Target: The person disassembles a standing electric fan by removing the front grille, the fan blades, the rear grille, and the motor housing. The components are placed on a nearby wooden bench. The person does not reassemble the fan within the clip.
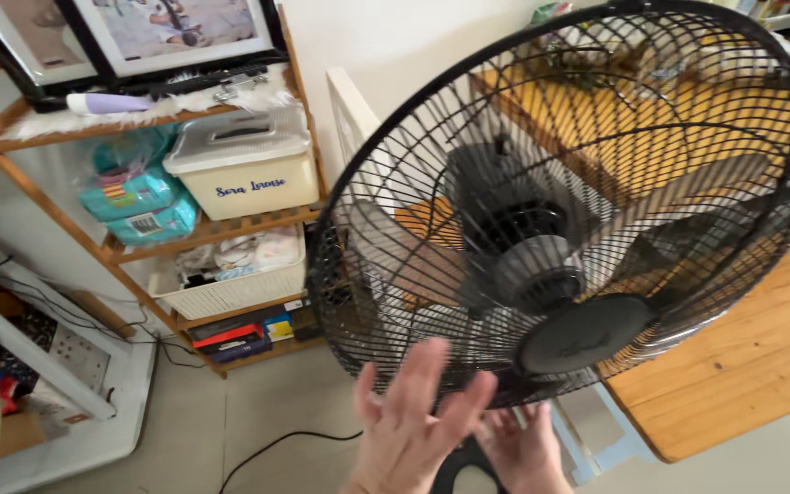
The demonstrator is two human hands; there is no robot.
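At centre, the fan guard [569, 197] is thin black wire, slightly glossy; its hub cap [583, 335] is matt grey plastic. Lower right, the table [742, 366] is smooth, pale wood.

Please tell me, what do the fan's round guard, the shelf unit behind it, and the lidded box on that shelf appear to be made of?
Fan guard: thin black wires in a radial cage, probably coated or painted metal.
Shelf unit: light wood with slatted boards; grain is faintly visible, finish looks plain or lightly varnished.
Lidded box: smooth cream body with a whitish moulded lid and handle recess, likely plastic.
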